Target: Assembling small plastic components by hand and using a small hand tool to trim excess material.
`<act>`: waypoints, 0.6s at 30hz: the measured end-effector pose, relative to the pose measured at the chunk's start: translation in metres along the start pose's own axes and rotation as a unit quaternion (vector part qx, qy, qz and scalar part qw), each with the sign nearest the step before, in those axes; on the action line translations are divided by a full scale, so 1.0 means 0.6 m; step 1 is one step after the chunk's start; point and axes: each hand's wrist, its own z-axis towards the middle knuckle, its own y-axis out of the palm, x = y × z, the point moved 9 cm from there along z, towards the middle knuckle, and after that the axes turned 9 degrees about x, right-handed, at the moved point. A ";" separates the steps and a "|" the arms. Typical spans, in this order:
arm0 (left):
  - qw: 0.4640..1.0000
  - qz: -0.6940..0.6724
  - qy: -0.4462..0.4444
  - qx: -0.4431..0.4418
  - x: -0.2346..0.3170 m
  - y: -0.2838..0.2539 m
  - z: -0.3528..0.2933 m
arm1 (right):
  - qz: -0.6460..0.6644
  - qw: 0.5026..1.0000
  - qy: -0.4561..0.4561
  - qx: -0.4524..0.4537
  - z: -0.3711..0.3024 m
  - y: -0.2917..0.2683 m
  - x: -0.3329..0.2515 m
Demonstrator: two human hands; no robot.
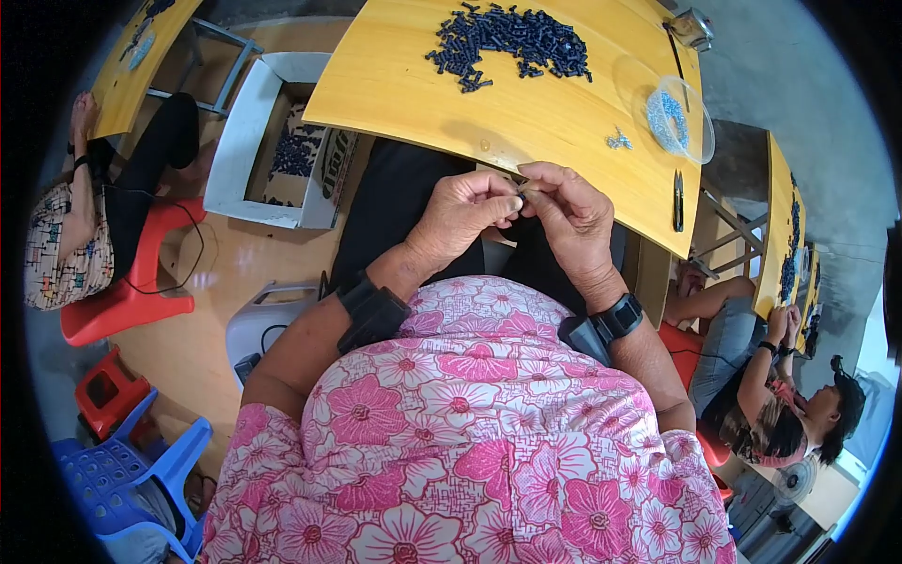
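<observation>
Just off the near edge of the yellow table (376,80), my two hands meet above my lap. My left hand (462,209) is closed in a pinch on a small dark part (522,197). The fingers of my right hand (575,214) are pinched together at the same part. Fingertips cover most of it, so its exact shape is hidden. Farther up the table lies a heap of small dark blue tubular parts (526,42). To the right are a little cluster of pale bluish pieces (619,140) and a clear plastic bowl (707,141) holding more of them.
Black snips (678,202) lie near the table's right edge, with a thin dark rod (675,61) and a metal tin (693,30) beyond. A white box (225,174) with dark parts inside stands on the floor, left. Other people sit at tables on both sides; stools stand at left.
</observation>
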 end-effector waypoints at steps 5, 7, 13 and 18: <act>1.000 -0.013 -0.009 0.006 -0.001 -0.008 0.007 | -0.009 1.000 -0.019 0.007 0.005 -0.001 0.007; 0.999 -0.034 -0.011 0.003 0.001 -0.010 0.010 | 0.063 0.997 0.037 0.037 0.006 -0.006 0.029; 0.999 -0.054 0.001 -0.003 0.000 -0.016 0.012 | -0.060 0.997 -0.046 0.014 0.010 0.003 -0.011; 0.998 -0.060 -0.021 0.015 -0.012 -0.022 0.012 | -0.107 0.993 -0.040 0.029 0.013 0.002 -0.001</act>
